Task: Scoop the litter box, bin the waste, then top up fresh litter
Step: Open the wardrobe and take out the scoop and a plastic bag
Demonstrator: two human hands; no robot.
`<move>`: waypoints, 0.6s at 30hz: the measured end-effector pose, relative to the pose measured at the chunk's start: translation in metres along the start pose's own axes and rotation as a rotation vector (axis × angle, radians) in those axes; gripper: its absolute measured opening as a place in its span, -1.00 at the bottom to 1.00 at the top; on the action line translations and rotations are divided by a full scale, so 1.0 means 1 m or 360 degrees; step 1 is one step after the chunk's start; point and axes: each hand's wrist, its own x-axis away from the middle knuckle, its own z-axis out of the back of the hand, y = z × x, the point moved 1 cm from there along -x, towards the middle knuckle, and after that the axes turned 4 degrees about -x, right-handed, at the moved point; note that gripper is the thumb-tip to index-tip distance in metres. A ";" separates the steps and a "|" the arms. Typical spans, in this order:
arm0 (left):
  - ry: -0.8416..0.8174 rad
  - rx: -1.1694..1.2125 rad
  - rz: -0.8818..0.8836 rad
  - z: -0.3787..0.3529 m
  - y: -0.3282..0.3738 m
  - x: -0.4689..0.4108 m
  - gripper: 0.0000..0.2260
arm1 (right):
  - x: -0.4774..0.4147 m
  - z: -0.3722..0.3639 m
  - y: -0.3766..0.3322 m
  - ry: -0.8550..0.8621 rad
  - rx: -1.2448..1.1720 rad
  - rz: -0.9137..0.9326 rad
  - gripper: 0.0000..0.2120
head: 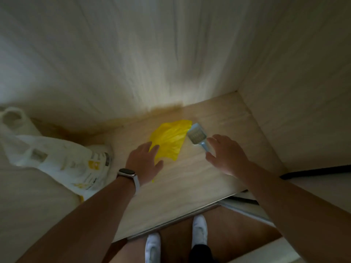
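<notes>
- Fingers (213, 141) of our right hand (227, 155) are spread and relaxed, holding nothing. They hover just beside the handle of the blue scoop (197, 137).
- We see the scoop lying on the wooden shelf (190, 181), its long axis running from the slotted head, far and left, to the handle by our right hand, which is clearly the nearer one.
- Our left hand (144, 162) is also loose and empty, over the near edge of the yellow bag (169, 139), just beside the scoop's head.
- We cannot tell whether either hand makes contact, as blur softens everything. The handle's end is hidden behind our right fingers, the litter box is out of view, and the white litter sack (62, 160) sits well to the left.
</notes>
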 end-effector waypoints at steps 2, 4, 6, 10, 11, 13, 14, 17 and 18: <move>-0.0060 -0.0008 0.0041 -0.026 -0.005 -0.016 -0.41 | -0.012 -0.025 0.009 -0.0047 -0.0014 -0.0014 -0.55; -0.0095 -0.0017 0.0083 -0.056 -0.010 -0.033 -0.43 | -0.026 -0.056 0.019 -0.0102 -0.0022 -0.0028 -0.54; -0.0122 -0.0008 0.0139 -0.082 -0.014 -0.047 -0.39 | -0.036 -0.085 0.027 -0.0139 -0.0037 -0.0078 -0.54; -0.0110 -0.0036 0.0231 -0.125 -0.020 -0.070 -0.25 | -0.054 -0.135 0.042 -0.0171 -0.0040 -0.0225 -0.58; -0.0119 -0.0036 0.0246 -0.134 -0.022 -0.075 -0.22 | -0.058 -0.145 0.044 -0.0169 -0.0038 -0.0253 -0.59; -0.0151 -0.0031 0.0270 -0.151 -0.024 -0.085 -0.20 | -0.065 -0.162 0.048 -0.0140 -0.0034 -0.0304 -0.59; -0.0168 -0.0039 0.0276 -0.158 -0.025 -0.089 -0.20 | -0.068 -0.169 0.049 -0.0122 -0.0047 -0.0340 -0.59; -0.0131 -0.0074 0.0249 -0.175 -0.028 -0.096 -0.28 | -0.076 -0.183 0.050 -0.0042 -0.0127 -0.0427 -0.55; -0.0088 -0.0069 0.0229 -0.178 -0.029 -0.097 -0.33 | -0.078 -0.186 0.051 -0.0008 -0.0143 -0.0438 -0.56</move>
